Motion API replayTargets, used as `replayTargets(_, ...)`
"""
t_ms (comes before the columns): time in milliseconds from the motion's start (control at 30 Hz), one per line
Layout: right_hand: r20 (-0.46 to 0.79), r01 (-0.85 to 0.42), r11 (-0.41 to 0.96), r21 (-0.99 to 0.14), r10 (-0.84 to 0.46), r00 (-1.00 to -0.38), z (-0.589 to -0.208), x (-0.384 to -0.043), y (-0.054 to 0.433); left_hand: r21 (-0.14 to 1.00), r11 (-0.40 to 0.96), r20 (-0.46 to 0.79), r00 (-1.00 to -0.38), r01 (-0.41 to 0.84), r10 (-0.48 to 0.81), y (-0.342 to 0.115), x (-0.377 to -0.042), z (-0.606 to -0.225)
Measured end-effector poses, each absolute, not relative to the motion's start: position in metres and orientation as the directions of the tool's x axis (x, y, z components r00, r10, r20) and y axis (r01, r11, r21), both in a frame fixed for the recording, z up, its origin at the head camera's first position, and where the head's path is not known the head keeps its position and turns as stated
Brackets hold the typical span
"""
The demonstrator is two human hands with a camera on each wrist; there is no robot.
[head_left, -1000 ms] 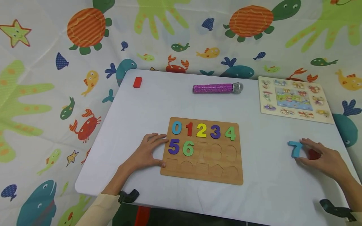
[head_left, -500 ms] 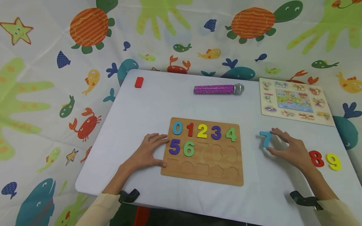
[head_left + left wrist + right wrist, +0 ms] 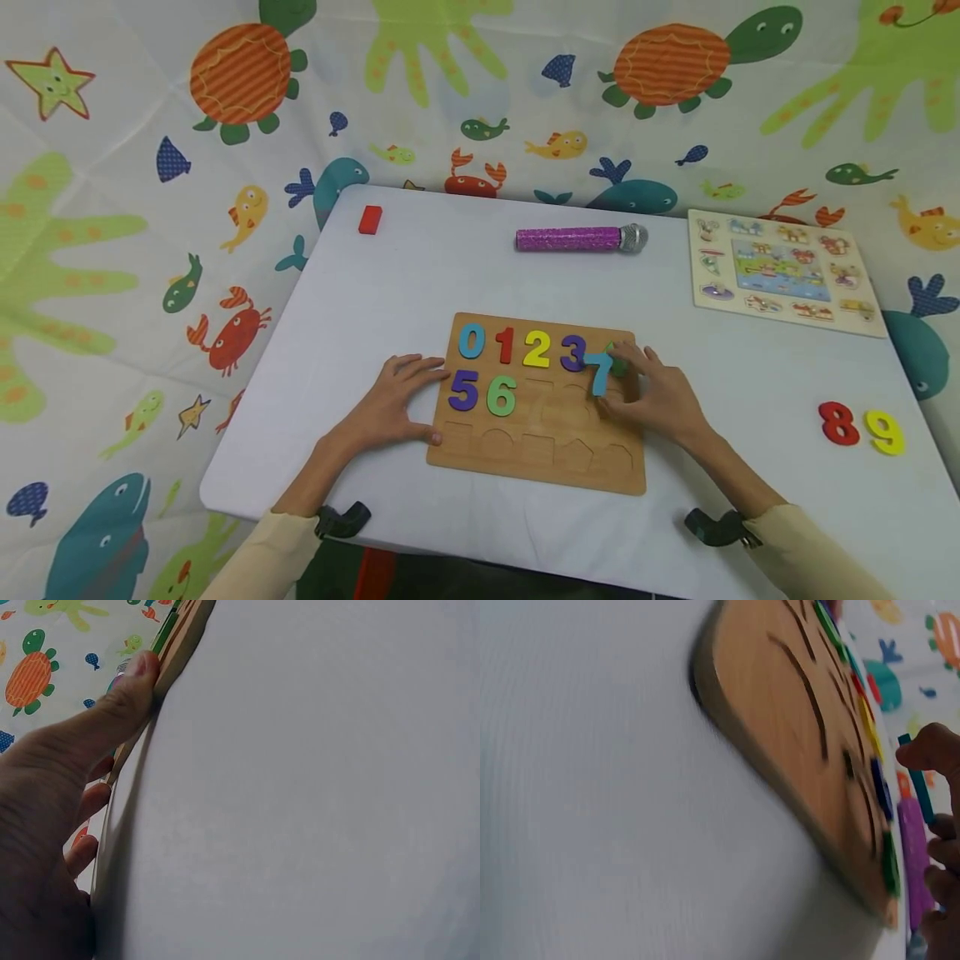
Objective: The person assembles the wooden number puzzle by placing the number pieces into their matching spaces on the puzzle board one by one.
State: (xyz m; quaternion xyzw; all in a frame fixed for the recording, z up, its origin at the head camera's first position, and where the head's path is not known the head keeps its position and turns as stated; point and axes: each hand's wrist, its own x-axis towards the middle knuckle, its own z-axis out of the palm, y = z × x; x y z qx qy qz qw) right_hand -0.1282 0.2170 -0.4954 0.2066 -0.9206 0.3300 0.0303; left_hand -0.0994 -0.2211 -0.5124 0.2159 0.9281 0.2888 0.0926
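A wooden number board (image 3: 525, 468) lies on the table. The blue 0 (image 3: 471, 341), red 1 (image 3: 504, 345), yellow 2 (image 3: 536, 348), purple 3 (image 3: 573, 353), purple 5 (image 3: 463, 390) and green 6 (image 3: 501, 396) sit in it; a green 4 is mostly covered. My left hand (image 3: 392, 403) rests against the board's left edge, thumb on its surface, as the left wrist view (image 3: 124, 712) also shows. Between thumb and fingers, my right hand (image 3: 660, 396) pinches a blue number 7 (image 3: 599, 373) above the board's right part. Edge-on, this blue 7 (image 3: 917, 780) shows in the right wrist view.
A red 8 (image 3: 838, 423) and a yellow 9 (image 3: 886, 432) lie on the table (image 3: 720, 533) at the right. Behind are a purple microphone (image 3: 568, 239), a small red block (image 3: 370, 220) and a picture peg puzzle (image 3: 783, 273). A sea-animal cloth (image 3: 420, 67) hangs behind.
My right hand has carried the blue 7 leftward from the table's right side to above the board, uncovering the red 8 and yellow 9. My left hand has stayed at the board's edge.
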Motion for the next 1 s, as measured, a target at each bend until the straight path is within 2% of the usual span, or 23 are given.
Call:
replayTargets(433,0.116,-0.366,0.688,-0.627,-0.382,-0.917,-0.502,-0.105,0.154,0.573,0.743,-0.054,-0.888,0.346,0.456,-0.221,-0.1,-0.512)
replayTargets(633,0.109,-0.352,0.734,-0.58,-0.359,-0.927,-0.506,-0.099,0.141,0.573,0.737,-0.04,-0.886,0.358,0.462,-0.222,-0.1,-0.512)
replayTargets(1000,0.114,-0.317,0.751,-0.579,-0.311,-0.944,-0.511,-0.093,0.132,0.569,0.745,-0.049,-0.89,0.349,0.454,-0.222,-0.099,-0.511)
